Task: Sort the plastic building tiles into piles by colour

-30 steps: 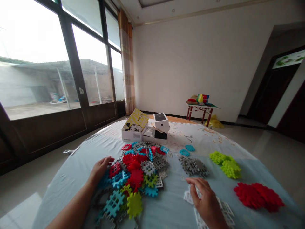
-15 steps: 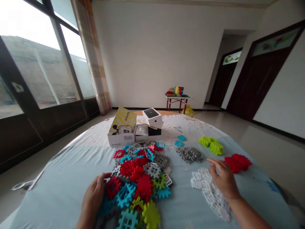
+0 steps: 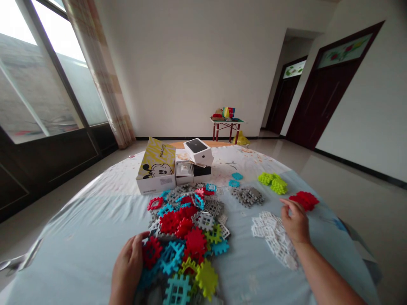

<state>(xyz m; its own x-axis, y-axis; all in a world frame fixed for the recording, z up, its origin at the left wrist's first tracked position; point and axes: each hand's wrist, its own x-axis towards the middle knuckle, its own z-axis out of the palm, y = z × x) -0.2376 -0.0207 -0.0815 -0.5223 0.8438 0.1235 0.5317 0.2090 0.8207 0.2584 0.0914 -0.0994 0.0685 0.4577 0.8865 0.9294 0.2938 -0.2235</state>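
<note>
The heap of toy pieces (image 3: 194,242) lies on the desk (image 3: 237,267) between the two hands, with the left one clearly nearer. Its long axis runs away from the person, from the near edge of view up to a yellow-lidded box (image 3: 159,163) and a phone box (image 3: 201,152). Red, blue, grey, white and lime pieces overlap in it.

The left hand (image 3: 129,256) is at the heap's left side, fingers bent inward. Its tips are at or just beside a red window piece (image 3: 151,253); I cannot tell whether they touch or grip anything, as the fingertips are partly hidden.

The right hand (image 3: 295,218) is well apart from the heap, over on the right. It is loosely open, index finger pointing left and away, thumb just beside it, and no piece shows in it. The white pieces (image 3: 276,241) lie just to its left, between it and the heap, in a long band that slants from far left to near right. The red pieces (image 3: 303,201) lie just beyond this hand.

Farther off, the lime pieces (image 3: 272,183) are beyond the red ones, the grey pieces (image 3: 248,196) are left of those, and two blue pieces (image 3: 234,183) lie beyond the grey.
</note>
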